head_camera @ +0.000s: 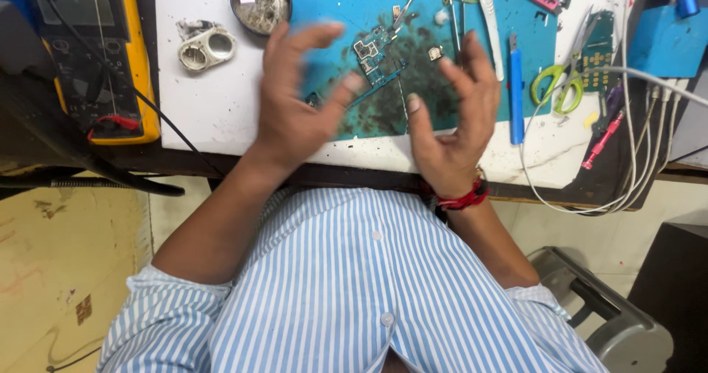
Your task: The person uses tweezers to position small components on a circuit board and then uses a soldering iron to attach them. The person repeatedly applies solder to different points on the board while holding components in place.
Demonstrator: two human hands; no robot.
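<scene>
Blue mat (531, 48) underneath: we hover left hand (295, 100) and right hand (453, 122), fingers spread, empty; circuit board (372, 56) at twelve o'clock wants gentle handling.

Landmark: teal work mat (346, 0).
- Yellow multimeter (92, 52), far left of the mat, red lead clip on it.
- Round metal dish (259, 2) at the mat's upper left corner.
- Silver camera frame (206, 47) left of the mat.
- Blue-handled knife (515, 89) on the mat's right part.
- Green-handled scissors (558, 85) right of the mat.
- White cables (634, 122) farther right.
</scene>
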